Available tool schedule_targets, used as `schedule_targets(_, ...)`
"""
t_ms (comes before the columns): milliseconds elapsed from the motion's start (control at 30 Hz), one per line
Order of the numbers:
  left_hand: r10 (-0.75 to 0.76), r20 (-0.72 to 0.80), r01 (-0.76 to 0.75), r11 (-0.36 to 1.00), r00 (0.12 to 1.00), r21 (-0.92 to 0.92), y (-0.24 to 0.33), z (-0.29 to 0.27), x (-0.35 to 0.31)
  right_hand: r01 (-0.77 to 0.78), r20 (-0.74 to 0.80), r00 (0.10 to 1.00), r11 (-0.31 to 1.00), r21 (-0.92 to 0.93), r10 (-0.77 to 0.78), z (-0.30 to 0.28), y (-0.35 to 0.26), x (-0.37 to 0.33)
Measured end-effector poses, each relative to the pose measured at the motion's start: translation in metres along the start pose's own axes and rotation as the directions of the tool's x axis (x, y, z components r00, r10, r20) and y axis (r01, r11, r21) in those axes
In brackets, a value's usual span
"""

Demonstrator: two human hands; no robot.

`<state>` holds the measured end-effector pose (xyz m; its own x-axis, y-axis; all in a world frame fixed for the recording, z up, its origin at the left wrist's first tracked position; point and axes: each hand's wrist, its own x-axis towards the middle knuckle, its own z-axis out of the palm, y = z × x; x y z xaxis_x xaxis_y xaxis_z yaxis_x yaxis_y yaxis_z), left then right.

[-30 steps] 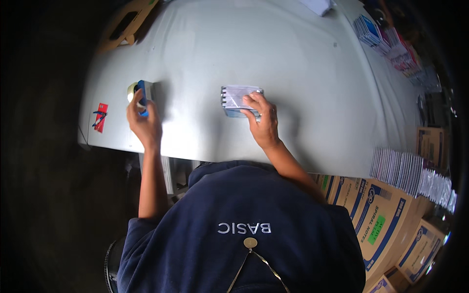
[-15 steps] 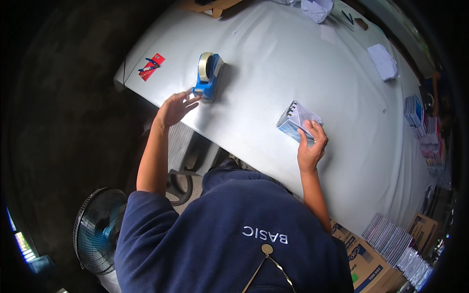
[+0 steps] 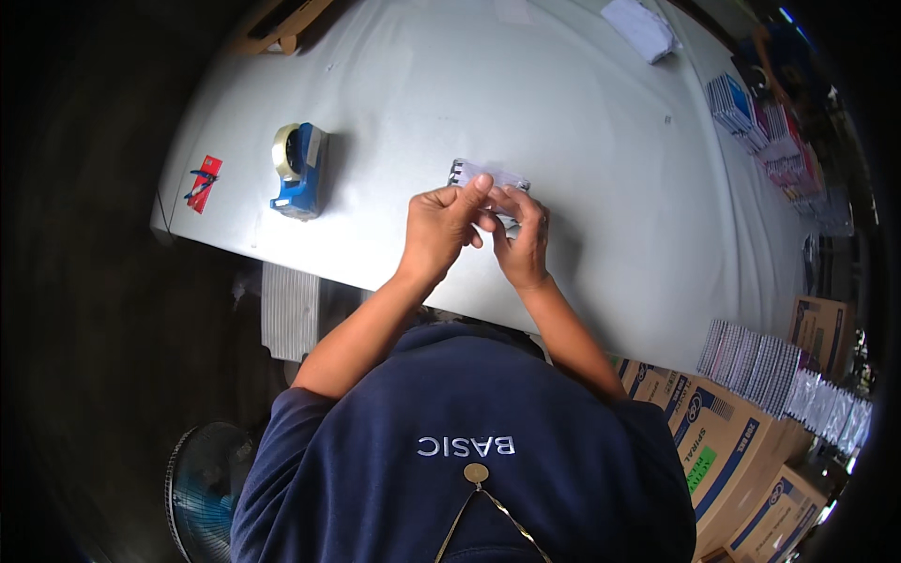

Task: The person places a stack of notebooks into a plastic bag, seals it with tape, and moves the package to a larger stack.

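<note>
Small spiral notebooks (image 3: 496, 174), in what looks like clear plastic wrap, are in front of me over the white table, partly hidden by my hands. My right hand (image 3: 524, 242) grips their near right side with curled fingers. Close beside it, my left hand (image 3: 437, 225) is closed in a pinch against the near side of the notebooks. Whatever lies between its thumb and fingers is too small to make out. To the left stands a blue tape dispenser (image 3: 306, 178) with a roll of clear tape (image 3: 284, 152), apart from both hands.
Pliers with blue handles (image 3: 200, 184) lie on a red card (image 3: 208, 167) at the table's left. Stacked notebooks (image 3: 737, 108) line the far right edge, near a white folded bundle (image 3: 641, 28). Cardboard boxes (image 3: 723, 422) and a row of spiral notebooks (image 3: 751, 366) sit at lower right; a fan (image 3: 208, 493) is lower left.
My left hand has left the tape dispenser and come right to the notebooks, its fingers now pinched. My right hand still holds the notebooks. The view has shifted to the right.
</note>
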<state>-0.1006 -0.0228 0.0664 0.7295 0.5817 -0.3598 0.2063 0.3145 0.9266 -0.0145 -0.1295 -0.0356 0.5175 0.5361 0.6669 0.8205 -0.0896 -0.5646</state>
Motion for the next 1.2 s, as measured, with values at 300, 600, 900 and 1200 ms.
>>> schedule_targets(300, -0.183, 0.018, 0.182, 0.981, 0.983, 0.075, -0.052, -0.014, -0.004, -0.013, 0.156, 0.986, 0.966, -0.257, 0.055, -0.009, -0.019, 0.003)
schedule_targets(600, 0.172, -0.158, 0.015, 0.628, 0.972, 0.778, -0.124, -0.06, 0.054, -0.045, 0.451, 0.877, 0.963, -0.264, 0.165, -0.037, -0.048, 0.048)
schedule_targets(900, 0.242, 0.293, -0.356, 0.822, 0.925, 0.445, -0.145, -0.101, 0.078, -0.487, 0.34, 0.768, 0.84, -0.242, 0.543, -0.086, -0.046, 0.074)
schedule_targets(1200, 0.423, 0.143, -0.407, 0.642, 0.895, 0.651, -0.133, -0.063, 0.042, -0.382, -0.444, 0.843, 0.245, -0.891, -0.304, -0.407, -0.147, 0.115)
